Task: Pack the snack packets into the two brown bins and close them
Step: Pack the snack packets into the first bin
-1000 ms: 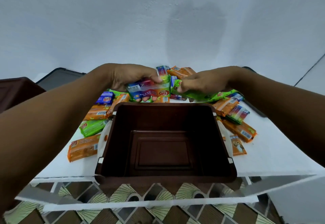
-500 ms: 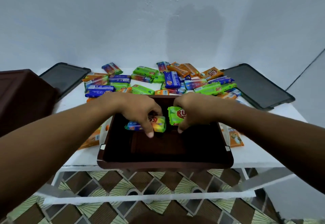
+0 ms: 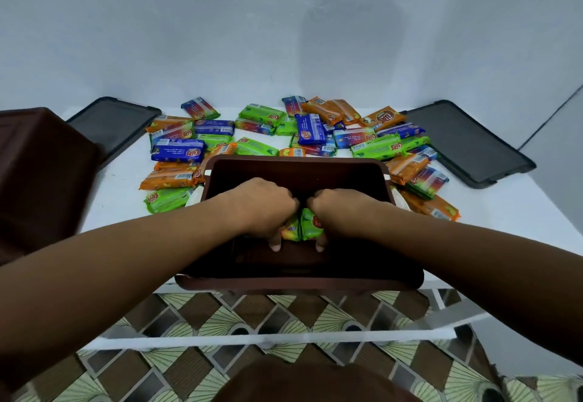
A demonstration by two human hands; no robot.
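An open brown bin [image 3: 407,277] stands at the table's near edge. Both my hands reach down inside it. My left hand [image 3: 263,209] grips a multicoloured snack packet [image 3: 290,231], mostly hidden under the fingers. My right hand [image 3: 339,209] grips a green snack packet [image 3: 310,223] right beside it, low near the bin's floor. Behind the bin lies a spread of several loose packets [image 3: 310,128] in green, blue, orange and rainbow wrappers. A second brown bin [image 3: 44,174] stands at the left edge.
Two dark lids lie flat on the white table [image 3: 504,215]: one at the back left [image 3: 115,123], one at the back right [image 3: 467,142]. A pale wall rises just behind. A patterned tile floor [image 3: 220,322] shows below the table's front edge.
Both hands carried their packets from above the pile over the bin's far rim and down into it. The camera tilted down and more of the pile came into sight.
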